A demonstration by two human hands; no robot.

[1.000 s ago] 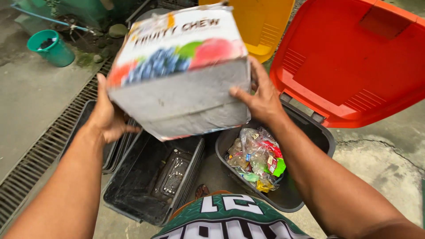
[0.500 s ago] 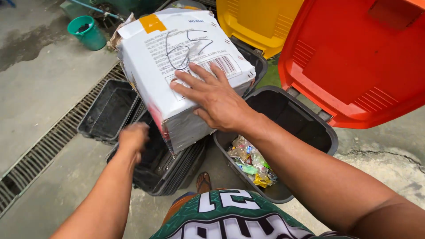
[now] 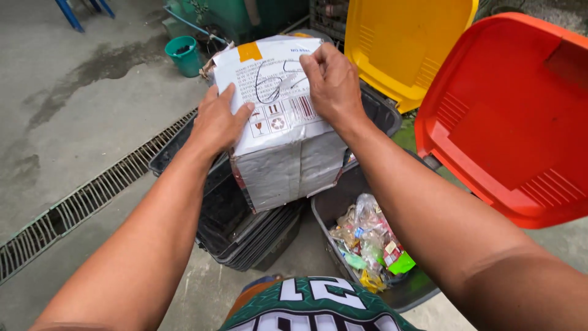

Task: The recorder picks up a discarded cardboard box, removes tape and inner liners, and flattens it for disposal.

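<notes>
Cardboard box (image 3: 278,132), white-labelled with an orange tape patch beyond the fingers, rests on stacked black crates (image 3: 239,227). Left hand (image 3: 217,122) lies flat, fingers spread; right hand (image 3: 331,83) fingers pinch its top edge. Rubbish-filled bin (image 3: 373,245) sits under the right forearm.

The left hand (image 3: 217,122), off the cardboard box (image 3: 282,129) half a second ago, now presses its top; the right hand (image 3: 334,83) has shifted to the far edge, pinching there.

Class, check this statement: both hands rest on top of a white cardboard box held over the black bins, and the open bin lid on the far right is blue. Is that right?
Not quite. The head view shows the lid on the far right is red, not blue. The rest holds: the left hand and right hand rest on top of the white cardboard box over the black bins.
</notes>
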